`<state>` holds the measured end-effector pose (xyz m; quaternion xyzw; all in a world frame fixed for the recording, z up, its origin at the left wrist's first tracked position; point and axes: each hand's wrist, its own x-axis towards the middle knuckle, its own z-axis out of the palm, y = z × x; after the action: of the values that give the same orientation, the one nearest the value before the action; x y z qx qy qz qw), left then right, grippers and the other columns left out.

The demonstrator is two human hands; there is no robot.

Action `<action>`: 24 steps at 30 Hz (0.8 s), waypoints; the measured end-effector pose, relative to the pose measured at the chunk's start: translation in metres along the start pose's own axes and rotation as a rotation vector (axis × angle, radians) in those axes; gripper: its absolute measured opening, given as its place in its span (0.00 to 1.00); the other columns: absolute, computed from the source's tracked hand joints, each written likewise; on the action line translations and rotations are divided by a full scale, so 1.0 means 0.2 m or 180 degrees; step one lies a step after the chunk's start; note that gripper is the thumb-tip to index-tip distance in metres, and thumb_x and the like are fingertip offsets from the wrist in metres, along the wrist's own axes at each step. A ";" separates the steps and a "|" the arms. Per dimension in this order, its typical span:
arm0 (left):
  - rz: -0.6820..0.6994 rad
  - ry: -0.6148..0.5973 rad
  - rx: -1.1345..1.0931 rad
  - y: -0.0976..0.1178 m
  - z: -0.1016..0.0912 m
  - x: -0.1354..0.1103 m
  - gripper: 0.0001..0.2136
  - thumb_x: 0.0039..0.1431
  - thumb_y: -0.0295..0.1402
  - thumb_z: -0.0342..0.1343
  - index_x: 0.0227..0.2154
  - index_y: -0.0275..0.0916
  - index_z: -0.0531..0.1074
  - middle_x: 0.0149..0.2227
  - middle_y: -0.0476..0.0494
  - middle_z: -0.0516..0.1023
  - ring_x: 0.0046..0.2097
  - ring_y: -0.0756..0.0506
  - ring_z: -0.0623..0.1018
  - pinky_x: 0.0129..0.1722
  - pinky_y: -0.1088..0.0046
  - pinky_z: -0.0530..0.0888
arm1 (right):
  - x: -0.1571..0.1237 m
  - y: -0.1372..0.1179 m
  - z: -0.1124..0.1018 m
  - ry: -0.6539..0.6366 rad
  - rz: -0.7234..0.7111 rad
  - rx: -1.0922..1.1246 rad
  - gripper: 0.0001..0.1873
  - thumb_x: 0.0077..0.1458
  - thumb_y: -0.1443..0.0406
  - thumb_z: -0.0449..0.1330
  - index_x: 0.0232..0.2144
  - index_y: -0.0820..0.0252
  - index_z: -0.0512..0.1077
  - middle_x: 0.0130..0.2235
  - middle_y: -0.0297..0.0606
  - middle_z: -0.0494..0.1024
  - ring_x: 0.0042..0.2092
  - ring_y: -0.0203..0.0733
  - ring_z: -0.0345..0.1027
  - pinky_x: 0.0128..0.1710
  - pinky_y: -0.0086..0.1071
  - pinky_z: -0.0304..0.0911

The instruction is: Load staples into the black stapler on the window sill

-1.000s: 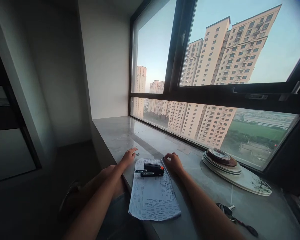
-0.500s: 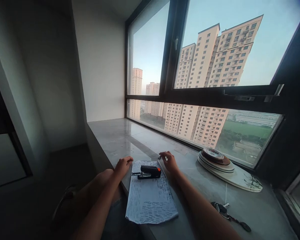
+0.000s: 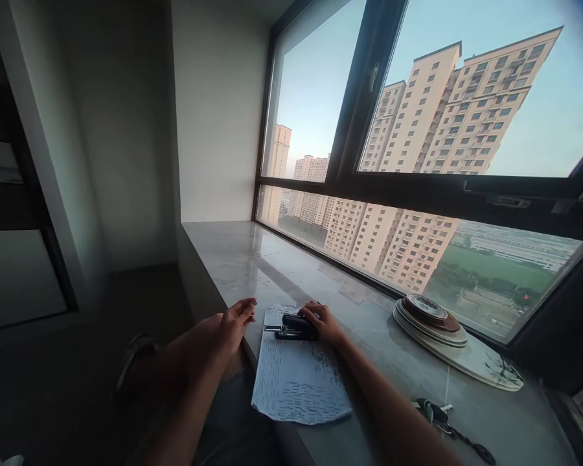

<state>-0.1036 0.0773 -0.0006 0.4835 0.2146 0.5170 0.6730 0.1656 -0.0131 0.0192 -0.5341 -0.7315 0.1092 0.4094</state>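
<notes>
A black stapler (image 3: 291,327) lies across a sheaf of paper (image 3: 296,382) covered with rows of short dark marks. A metal piece sticks out of the stapler's left end. My right hand (image 3: 323,322) is closed over the stapler's right end, with its fingers curled on top. Left of the paper, above the sill's front edge, my left hand (image 3: 238,318) is held in a pinch. A small dark bit shows at its fingertips, too small to name.
The paper rests on a grey stone windowsill (image 3: 223,252) with tiny dark specks on it. To the right stand stacked plates and boards (image 3: 432,317), close to the window. Beside my right forearm lies a bunch of keys (image 3: 437,414). A bent knee is under my left arm.
My right hand has come down from beyond the paper onto the stapler, covering its orange end. My left hand has turned and its fingers are drawn together. The view has swung slightly left.
</notes>
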 end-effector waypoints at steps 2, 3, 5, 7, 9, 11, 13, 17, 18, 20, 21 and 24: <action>-0.0138 -0.0005 -0.0381 0.01 -0.01 -0.01 0.16 0.47 0.35 0.69 0.40 0.38 0.79 0.34 0.48 0.78 0.34 0.54 0.74 0.38 0.79 0.73 | 0.00 0.01 0.00 0.0003 0.0023 -0.0023 0.26 0.66 0.50 0.47 0.30 0.59 0.77 0.29 0.37 0.75 0.36 0.42 0.65 0.42 0.35 0.59; -0.0187 -0.0001 -0.0512 0.01 -0.01 -0.01 0.15 0.47 0.34 0.69 0.40 0.38 0.80 0.34 0.48 0.78 0.34 0.54 0.74 0.39 0.79 0.73 | 0.00 0.01 0.00 0.0005 0.0029 -0.0027 0.27 0.66 0.50 0.47 0.30 0.59 0.77 0.29 0.37 0.75 0.36 0.42 0.65 0.42 0.35 0.59; -0.0242 -0.0002 -0.0651 0.00 -0.02 -0.01 0.14 0.48 0.34 0.69 0.39 0.37 0.80 0.34 0.48 0.79 0.35 0.53 0.76 0.40 0.78 0.74 | 0.00 0.02 0.00 0.0001 0.0021 -0.0018 0.27 0.67 0.50 0.47 0.30 0.59 0.77 0.28 0.37 0.75 0.36 0.42 0.66 0.42 0.35 0.59; -0.0248 -0.0034 -0.0689 -0.01 -0.02 -0.01 0.14 0.49 0.35 0.68 0.39 0.36 0.79 0.38 0.45 0.80 0.39 0.51 0.78 0.42 0.76 0.75 | 0.00 0.03 0.00 -0.0009 0.0009 -0.0002 0.27 0.67 0.50 0.47 0.30 0.59 0.78 0.29 0.37 0.75 0.37 0.42 0.66 0.42 0.35 0.59; -0.0268 -0.0093 -0.0712 -0.02 -0.02 -0.01 0.14 0.51 0.35 0.68 0.39 0.36 0.78 0.45 0.41 0.80 0.45 0.48 0.79 0.45 0.73 0.76 | 0.00 0.03 0.01 -0.0010 0.0009 0.0001 0.27 0.67 0.50 0.47 0.31 0.60 0.78 0.29 0.37 0.75 0.37 0.43 0.66 0.41 0.35 0.59; -0.0296 -0.0163 -0.0757 -0.01 -0.03 -0.01 0.14 0.52 0.34 0.67 0.41 0.36 0.77 0.48 0.39 0.80 0.47 0.46 0.79 0.49 0.71 0.75 | 0.00 0.04 0.01 -0.0026 0.0010 0.0012 0.27 0.66 0.50 0.47 0.31 0.60 0.78 0.29 0.37 0.75 0.37 0.43 0.66 0.41 0.35 0.59; -0.0277 -0.0190 -0.0814 0.00 -0.04 -0.02 0.14 0.52 0.34 0.67 0.41 0.36 0.76 0.47 0.39 0.80 0.47 0.46 0.80 0.50 0.70 0.75 | 0.00 0.03 0.01 -0.0047 0.0013 0.0021 0.27 0.66 0.50 0.47 0.31 0.60 0.78 0.29 0.37 0.75 0.36 0.42 0.66 0.40 0.34 0.59; -0.0127 -0.0156 -0.0640 0.02 -0.02 -0.03 0.13 0.52 0.35 0.66 0.39 0.38 0.75 0.42 0.42 0.81 0.42 0.47 0.80 0.46 0.70 0.76 | 0.00 0.01 0.00 -0.0070 0.0053 0.0000 0.27 0.66 0.50 0.47 0.30 0.60 0.77 0.28 0.36 0.74 0.33 0.40 0.64 0.38 0.34 0.58; -0.0047 -0.0148 -0.0434 0.02 -0.01 -0.04 0.13 0.52 0.36 0.66 0.39 0.38 0.75 0.41 0.43 0.81 0.41 0.47 0.80 0.44 0.70 0.76 | 0.00 0.01 -0.01 -0.0067 0.0060 0.0004 0.27 0.66 0.50 0.47 0.30 0.60 0.77 0.28 0.36 0.74 0.33 0.40 0.64 0.38 0.34 0.59; 0.0174 -0.0151 0.0196 0.00 0.02 -0.04 0.13 0.52 0.37 0.66 0.39 0.39 0.76 0.39 0.44 0.80 0.40 0.47 0.79 0.41 0.72 0.75 | -0.01 -0.01 -0.01 -0.0073 0.0073 0.0021 0.27 0.66 0.50 0.47 0.29 0.60 0.76 0.28 0.36 0.74 0.34 0.40 0.64 0.38 0.33 0.59; 0.0287 -0.0173 0.0559 -0.02 0.03 -0.04 0.12 0.52 0.38 0.65 0.38 0.39 0.77 0.38 0.44 0.80 0.40 0.47 0.79 0.40 0.72 0.75 | -0.01 -0.01 -0.02 -0.0079 0.0082 0.0024 0.28 0.66 0.50 0.46 0.29 0.60 0.76 0.28 0.36 0.74 0.33 0.40 0.64 0.38 0.33 0.59; 0.0619 -0.0251 0.1554 -0.07 0.05 -0.04 0.11 0.52 0.41 0.64 0.35 0.39 0.78 0.35 0.44 0.80 0.38 0.45 0.78 0.39 0.70 0.73 | 0.00 -0.01 -0.02 -0.0122 0.0065 -0.0012 0.29 0.66 0.49 0.45 0.27 0.60 0.75 0.27 0.35 0.72 0.32 0.40 0.63 0.37 0.33 0.59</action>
<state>-0.0918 0.0666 -0.0106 0.6696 0.2590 0.4930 0.4914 0.1664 -0.0159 0.0227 -0.5402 -0.7340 0.1221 0.3932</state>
